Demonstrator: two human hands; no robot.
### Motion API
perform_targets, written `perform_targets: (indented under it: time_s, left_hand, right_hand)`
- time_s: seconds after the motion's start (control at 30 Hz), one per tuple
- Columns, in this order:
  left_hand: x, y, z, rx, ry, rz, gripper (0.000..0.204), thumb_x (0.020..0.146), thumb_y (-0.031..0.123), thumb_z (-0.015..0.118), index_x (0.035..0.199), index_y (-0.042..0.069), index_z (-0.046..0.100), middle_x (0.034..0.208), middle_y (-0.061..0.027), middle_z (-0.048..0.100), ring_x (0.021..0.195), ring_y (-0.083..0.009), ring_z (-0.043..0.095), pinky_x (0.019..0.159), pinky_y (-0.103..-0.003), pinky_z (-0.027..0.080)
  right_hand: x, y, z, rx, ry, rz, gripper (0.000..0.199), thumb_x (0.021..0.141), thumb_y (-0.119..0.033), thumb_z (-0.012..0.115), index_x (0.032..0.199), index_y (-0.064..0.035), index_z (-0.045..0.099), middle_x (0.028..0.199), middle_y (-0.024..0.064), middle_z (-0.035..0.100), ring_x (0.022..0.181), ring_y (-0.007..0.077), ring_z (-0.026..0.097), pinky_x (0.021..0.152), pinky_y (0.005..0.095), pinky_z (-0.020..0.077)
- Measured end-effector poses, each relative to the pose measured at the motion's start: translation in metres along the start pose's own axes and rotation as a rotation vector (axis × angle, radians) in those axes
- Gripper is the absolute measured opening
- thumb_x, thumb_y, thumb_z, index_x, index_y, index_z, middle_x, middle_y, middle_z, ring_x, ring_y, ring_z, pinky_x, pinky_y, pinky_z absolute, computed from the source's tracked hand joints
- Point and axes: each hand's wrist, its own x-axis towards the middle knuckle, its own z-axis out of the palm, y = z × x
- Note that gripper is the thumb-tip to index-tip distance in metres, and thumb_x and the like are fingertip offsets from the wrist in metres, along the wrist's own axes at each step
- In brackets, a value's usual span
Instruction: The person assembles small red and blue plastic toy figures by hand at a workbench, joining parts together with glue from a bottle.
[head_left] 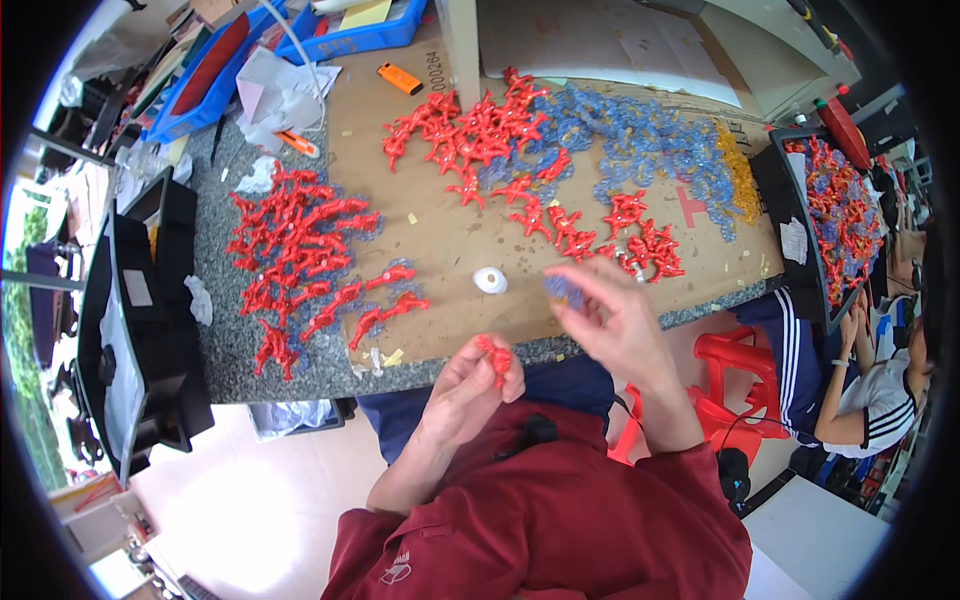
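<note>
Close to the table's front edge, my left hand [468, 388] pinches a small red plastic figure [497, 358] between thumb and fingers. My right hand [622, 325], raised a little farther right, has a clear bluish plastic piece [562, 291] at its thumb and fingertips. Between and beyond the hands lies a small white round object [489, 280] with a dark centre. Red figures with bluish parts beneath them lie in a group [300, 235] on the left. More red figures [470, 130] are heaped at the back, beside a spread of loose bluish pieces [640, 135].
Cardboard [430, 235] covers much of the speckled tabletop [225, 340]. Yellow pieces [738, 175] lie at right, by a black bin [800, 240] of mixed parts. An orange cutter [400, 78] and blue trays [370, 35] are at the back. Another person [870, 400] sits at right near red stools [735, 370].
</note>
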Motion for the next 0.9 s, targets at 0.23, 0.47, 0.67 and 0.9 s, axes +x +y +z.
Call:
perform_targets:
  time_s: [0.23,0.47,0.67,0.9]
  left_hand:
    - [0.005,0.000,-0.003,0.001,-0.047,-0.069,0.025,0.089,0.024,0.051,0.105,0.005,0.048,0.081,-0.0037,0.050,0.070,-0.0133,0.043,0.065,-0.026,0.036]
    - [-0.001,0.002,-0.011,0.004,-0.082,-0.080,0.023,0.089,0.024,0.051,0.102,0.005,0.048,0.081,-0.0034,0.050,0.072,-0.0135,0.044,0.066,-0.026,0.036]
    - [-0.002,0.000,-0.013,0.095,-0.072,0.009,0.020,0.089,0.020,0.053,0.101,0.006,0.049,0.085,-0.0053,0.051,0.076,-0.0137,0.047,0.068,-0.026,0.039]
    - [-0.002,0.000,-0.020,0.471,-0.055,0.283,0.014,0.085,0.008,0.057,0.097,0.004,0.053,0.091,-0.0083,0.054,0.085,-0.0164,0.053,0.076,-0.029,0.044]
  right_hand:
    - [-0.022,0.006,0.028,0.143,-0.122,-0.149,0.039,0.073,0.003,0.064,0.111,0.0006,0.057,0.096,0.0107,0.063,0.075,0.0111,0.059,0.064,0.0248,0.0475]
    - [-0.021,0.031,0.027,0.649,-0.420,0.099,0.038,0.079,0.001,0.058,0.117,0.0013,0.052,0.085,0.0088,0.063,0.071,0.0113,0.059,0.067,0.0246,0.0484]
    - [-0.025,0.033,0.031,1.029,-0.357,0.294,0.029,0.076,0.007,0.061,0.105,0.0036,0.058,0.085,0.0075,0.061,0.071,0.0116,0.059,0.062,0.0233,0.0484]
    - [-0.034,0.023,0.036,0.875,-0.204,0.094,0.019,0.063,0.010,0.070,0.080,0.0038,0.065,0.085,0.0137,0.060,0.076,0.0192,0.062,0.067,0.0275,0.0513]
